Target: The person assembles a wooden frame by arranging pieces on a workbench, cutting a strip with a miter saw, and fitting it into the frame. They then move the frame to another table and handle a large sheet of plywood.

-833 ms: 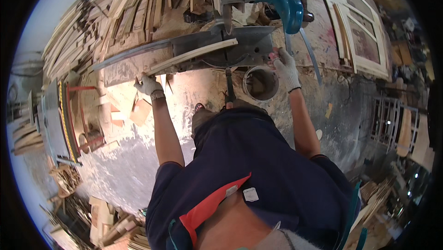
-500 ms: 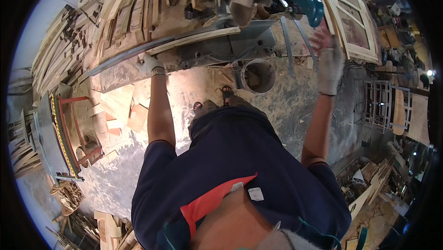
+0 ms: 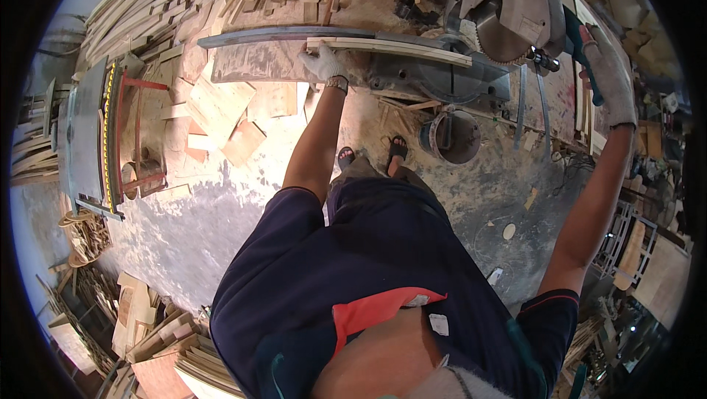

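Left hand (image 3: 322,65): grip closed around left end of pale wooden strips (image 3: 398,48), which lie along the metal fence (image 3: 294,33), right end over the grey saw base (image 3: 442,79). Right hand (image 3: 613,79): grip wrapped around teal saw handle (image 3: 573,34); toothed blade (image 3: 501,34) raised near the strips' right end.

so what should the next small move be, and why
Probably lower the teal saw handle slightly with the right hand: it is already on the handle, the circular blade is raised, and the left hand is at the left end of the wooden strips.
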A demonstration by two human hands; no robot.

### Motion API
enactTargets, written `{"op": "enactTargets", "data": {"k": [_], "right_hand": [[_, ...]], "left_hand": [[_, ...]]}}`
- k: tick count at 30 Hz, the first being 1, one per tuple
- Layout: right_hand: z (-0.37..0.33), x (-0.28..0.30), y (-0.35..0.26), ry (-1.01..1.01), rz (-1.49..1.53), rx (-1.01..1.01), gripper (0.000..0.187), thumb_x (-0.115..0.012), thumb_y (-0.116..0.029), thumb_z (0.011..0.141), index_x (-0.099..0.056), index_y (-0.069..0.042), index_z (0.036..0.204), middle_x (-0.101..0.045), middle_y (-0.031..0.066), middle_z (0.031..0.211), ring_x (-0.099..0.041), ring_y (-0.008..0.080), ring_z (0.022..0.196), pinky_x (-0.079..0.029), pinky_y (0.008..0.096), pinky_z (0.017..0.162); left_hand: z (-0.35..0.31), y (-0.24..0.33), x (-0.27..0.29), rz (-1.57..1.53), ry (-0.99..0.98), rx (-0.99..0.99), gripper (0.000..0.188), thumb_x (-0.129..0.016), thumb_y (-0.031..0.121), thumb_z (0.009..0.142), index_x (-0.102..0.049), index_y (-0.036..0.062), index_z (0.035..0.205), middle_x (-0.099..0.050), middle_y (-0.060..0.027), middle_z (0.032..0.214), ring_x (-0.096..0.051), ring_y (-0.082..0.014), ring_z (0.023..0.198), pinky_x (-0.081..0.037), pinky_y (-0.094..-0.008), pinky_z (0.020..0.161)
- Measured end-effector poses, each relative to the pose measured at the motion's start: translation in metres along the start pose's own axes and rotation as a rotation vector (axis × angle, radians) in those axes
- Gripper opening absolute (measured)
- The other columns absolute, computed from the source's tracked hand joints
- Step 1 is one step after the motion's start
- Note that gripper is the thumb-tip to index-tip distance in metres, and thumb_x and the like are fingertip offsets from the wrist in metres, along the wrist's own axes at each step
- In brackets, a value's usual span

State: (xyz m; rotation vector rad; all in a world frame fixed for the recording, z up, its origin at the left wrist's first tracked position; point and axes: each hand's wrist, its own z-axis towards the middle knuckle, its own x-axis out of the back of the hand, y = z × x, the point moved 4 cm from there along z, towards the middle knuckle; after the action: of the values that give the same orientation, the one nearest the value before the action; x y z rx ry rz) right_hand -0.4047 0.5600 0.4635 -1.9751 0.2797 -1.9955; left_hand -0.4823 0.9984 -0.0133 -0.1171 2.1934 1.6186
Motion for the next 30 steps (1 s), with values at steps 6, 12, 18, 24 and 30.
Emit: {"op": "enactTargets", "data": {"k": [6,12,18,24,30], "right_hand": [[0.007,-0.002,0.001,0.008,-0.062,0.011,0.074,-0.054,-0.07,0.099,-0.062,-0.007,0.137,-0.062,0.0066,0.085,-0.064,0.0144,0.069,-0.052,0.032,0.065],[0.012,-0.004,0.02,0.041,-0.119,0.034,0.079,-0.055,-0.073,0.096,-0.062,-0.007,0.139,-0.064,0.0077,0.086,-0.064,0.0145,0.069,-0.052,0.0323,0.068],[0.003,-0.004,0.01,0.07,-0.133,0.015,0.084,-0.053,-0.075,0.096,-0.058,-0.008,0.146,-0.069,0.0111,0.095,-0.065,0.0153,0.069,-0.053,0.0353,0.071],[-0.003,0.005,-0.02,0.099,-0.196,0.149,0.054,-0.062,-0.051,0.098,-0.07,-0.002,0.117,-0.072,0.0208,0.088,-0.071,0.0325,0.08,-0.054,0.0455,0.074],[-0.005,0.013,-0.015,0.086,-0.176,0.099,0.048,-0.062,-0.046,0.097,-0.069,-0.001,0.111,-0.074,0.0278,0.093,-0.073,0.0436,0.091,-0.054,0.0546,0.08]], "left_hand": [[0.003,-0.001,0.002,0.019,-0.006,0.027,0.041,-0.072,0.008,0.094,-0.054,0.008,0.131,-0.057,-0.0097,0.112,-0.058,-0.0234,0.094,-0.05,-0.0381,0.086],[-0.016,0.012,-0.011,0.047,-0.011,0.076,0.044,-0.073,0.012,0.095,-0.053,0.0082,0.134,-0.059,-0.0105,0.115,-0.059,-0.0256,0.099,-0.05,-0.0389,0.091],[0.011,-0.001,0.001,0.449,-0.047,-0.005,0.05,-0.072,0.014,0.097,-0.049,0.0092,0.141,-0.062,-0.0162,0.123,-0.064,-0.0294,0.104,-0.054,-0.0415,0.091],[0.037,0.005,0.0,0.467,-0.152,-0.117,0.046,-0.069,0.014,0.097,-0.049,0.0075,0.137,-0.062,-0.0174,0.124,-0.066,-0.0287,0.102,-0.06,-0.041,0.083],[0.021,0.002,-0.002,0.321,-0.094,-0.069,0.041,-0.066,0.013,0.097,-0.049,0.0057,0.133,-0.062,-0.0185,0.125,-0.068,-0.0279,0.1,-0.065,-0.0405,0.076]]}}
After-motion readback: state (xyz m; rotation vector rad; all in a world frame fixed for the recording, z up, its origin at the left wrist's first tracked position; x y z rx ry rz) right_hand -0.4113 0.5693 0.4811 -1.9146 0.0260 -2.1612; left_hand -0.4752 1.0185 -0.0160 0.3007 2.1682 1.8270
